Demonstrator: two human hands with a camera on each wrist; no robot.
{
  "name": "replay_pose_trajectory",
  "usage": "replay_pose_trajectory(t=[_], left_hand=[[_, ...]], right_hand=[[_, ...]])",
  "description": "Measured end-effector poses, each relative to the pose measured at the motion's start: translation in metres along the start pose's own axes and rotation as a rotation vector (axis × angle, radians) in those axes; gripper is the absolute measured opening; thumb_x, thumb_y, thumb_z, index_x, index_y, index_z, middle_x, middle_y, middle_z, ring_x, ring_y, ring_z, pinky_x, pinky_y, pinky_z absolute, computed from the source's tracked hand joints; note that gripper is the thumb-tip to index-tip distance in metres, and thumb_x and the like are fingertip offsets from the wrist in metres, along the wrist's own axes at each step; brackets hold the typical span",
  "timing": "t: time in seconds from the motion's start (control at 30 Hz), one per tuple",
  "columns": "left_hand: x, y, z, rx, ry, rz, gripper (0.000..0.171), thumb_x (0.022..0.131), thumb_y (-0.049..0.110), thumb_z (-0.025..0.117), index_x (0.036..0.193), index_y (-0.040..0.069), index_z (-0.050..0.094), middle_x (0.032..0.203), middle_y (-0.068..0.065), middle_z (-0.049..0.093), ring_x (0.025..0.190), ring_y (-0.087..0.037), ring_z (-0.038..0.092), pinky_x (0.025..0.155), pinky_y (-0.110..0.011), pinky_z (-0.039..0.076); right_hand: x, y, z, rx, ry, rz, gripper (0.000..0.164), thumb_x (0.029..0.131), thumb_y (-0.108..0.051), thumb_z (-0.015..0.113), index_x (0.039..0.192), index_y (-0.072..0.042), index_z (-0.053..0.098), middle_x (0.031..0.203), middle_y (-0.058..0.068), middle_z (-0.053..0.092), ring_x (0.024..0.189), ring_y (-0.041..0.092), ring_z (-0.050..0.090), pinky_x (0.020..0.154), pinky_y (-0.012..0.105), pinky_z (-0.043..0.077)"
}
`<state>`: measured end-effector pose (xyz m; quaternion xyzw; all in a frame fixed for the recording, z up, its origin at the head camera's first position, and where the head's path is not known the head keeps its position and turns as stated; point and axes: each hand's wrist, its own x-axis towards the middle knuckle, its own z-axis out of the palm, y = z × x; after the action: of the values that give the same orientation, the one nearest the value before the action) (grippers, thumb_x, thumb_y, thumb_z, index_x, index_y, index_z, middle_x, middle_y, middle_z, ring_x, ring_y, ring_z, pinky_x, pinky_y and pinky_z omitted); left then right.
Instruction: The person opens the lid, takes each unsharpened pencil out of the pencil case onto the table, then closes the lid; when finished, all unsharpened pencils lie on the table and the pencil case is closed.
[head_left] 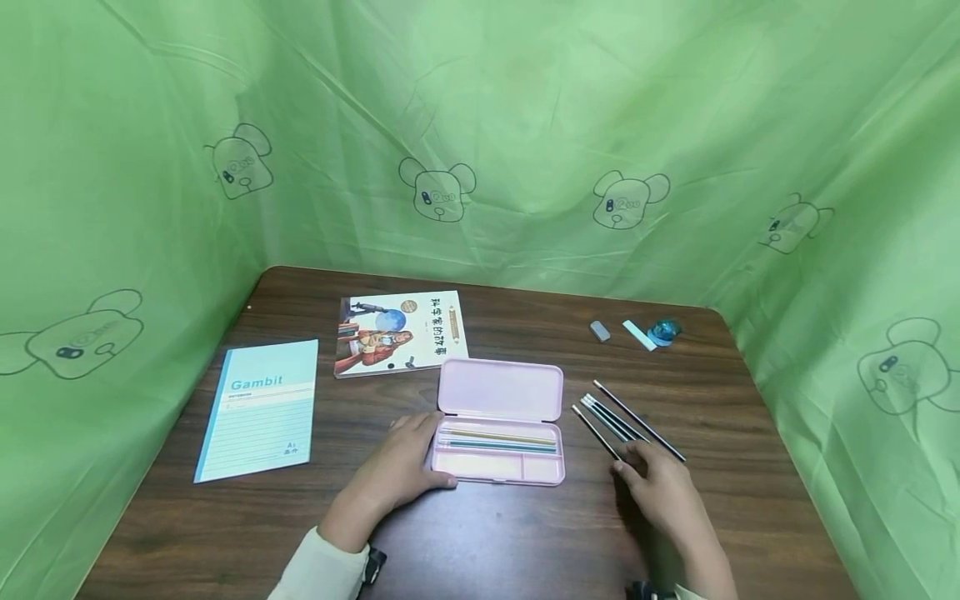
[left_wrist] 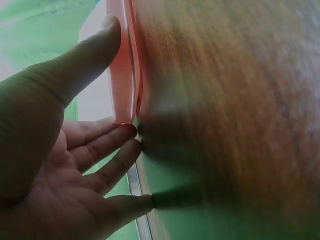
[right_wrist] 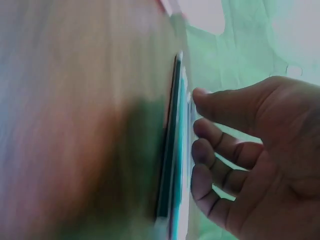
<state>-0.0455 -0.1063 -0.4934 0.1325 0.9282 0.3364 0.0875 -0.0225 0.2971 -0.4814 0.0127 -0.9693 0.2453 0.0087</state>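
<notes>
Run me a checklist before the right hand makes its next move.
1. Lid open: ok, it lies folded back behind the tray of the pencil case.
2. Left hand at the pencil case: ok, it touches the left end.
3. Right hand in position: ok, its fingers are at the near ends of the loose pencils.
4. Firm grip on a pencil: cannot tell, neither view settles it.
5. Loose pencils gathered: not ok, one lies apart on each side of a tight cluster.
6. Gap between cluster and case unobstructed: not ok, the leftmost loose pencil lies there.
</notes>
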Motion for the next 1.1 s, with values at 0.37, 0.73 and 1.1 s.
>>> replay_pose_trajectory(t=[0.37, 0.73, 1.1], left_hand=[[0.000, -0.001, 0.000, -0.002, 0.001, 0.001, 0.099, 0.075, 0.031, 0.106, 0.157, 0.002, 0.058, 0.156, -0.023, 0.065, 0.148, -0.047, 0.057, 0.131, -0.069, 0.038], [0.000, 0.000, 0.001, 0.008, 0.002, -0.001, 0.098, 0.075, 0.032, 0.106, 0.156, 0.002, 0.059, 0.155, -0.022, 0.065, 0.148, -0.047, 0.057, 0.131, -0.068, 0.037], [0.000, 0.001, 0.001, -0.004, 0.004, 0.001, 0.097, 0.075, 0.031, 0.105, 0.156, 0.002, 0.059, 0.155, -0.023, 0.065, 0.148, -0.048, 0.056, 0.131, -0.070, 0.036]], right_hand=[[0.023, -0.080, 0.038, 0.038, -0.090, -0.170, 0.022, 0.100, -0.010, 0.083, 0.121, -0.010, 0.081, 0.123, 0.009, 0.079, 0.120, 0.029, 0.075, 0.106, 0.054, 0.063], [0.032, -0.100, 0.054, -0.078, -0.163, -0.320, 0.029, 0.097, -0.005, 0.083, 0.126, -0.002, 0.079, 0.123, 0.015, 0.080, 0.122, 0.035, 0.074, 0.110, 0.055, 0.060], [0.035, -0.099, 0.055, -0.117, -0.203, -0.341, 0.026, 0.099, -0.009, 0.082, 0.125, -0.007, 0.081, 0.110, 0.006, 0.077, 0.107, 0.029, 0.071, 0.095, 0.050, 0.057]])
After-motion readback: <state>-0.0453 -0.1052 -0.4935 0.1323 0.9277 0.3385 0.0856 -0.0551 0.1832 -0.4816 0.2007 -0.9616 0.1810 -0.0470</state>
